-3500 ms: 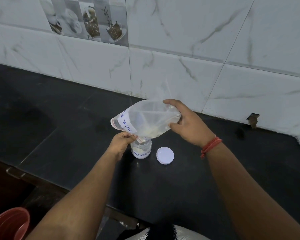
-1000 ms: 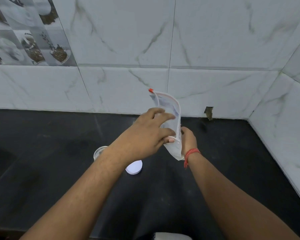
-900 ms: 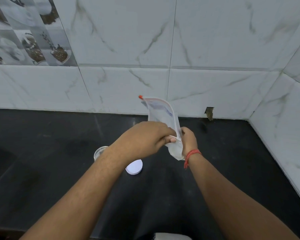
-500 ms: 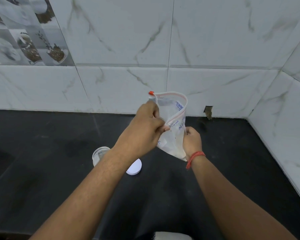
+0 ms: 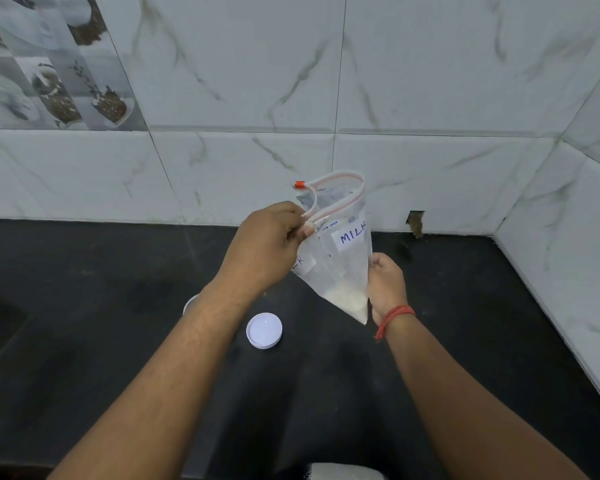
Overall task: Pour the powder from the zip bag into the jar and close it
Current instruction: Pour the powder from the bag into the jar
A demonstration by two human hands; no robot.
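Left hand (image 5: 267, 251) pinched shut on the zip strip of the zip bag (image 5: 340, 258); right hand (image 5: 387, 284) closed around its lower edge at 3 o'clock. Held upright above the black counter (image 5: 499, 341), mouth gaping, clear plastic, "MILK" label, white powder (image 5: 349, 299) settled in the bottom corner. At 7 o'clock from the bag, white lid (image 5: 264, 330) lying flat; jar (image 5: 189, 303) mostly hidden behind the left forearm.

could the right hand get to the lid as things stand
Probably not right away. The right hand is busy gripping the bag by its lower edge. The lid lies uncovered on the counter just left of that wrist, so once the bag is released the path looks free.
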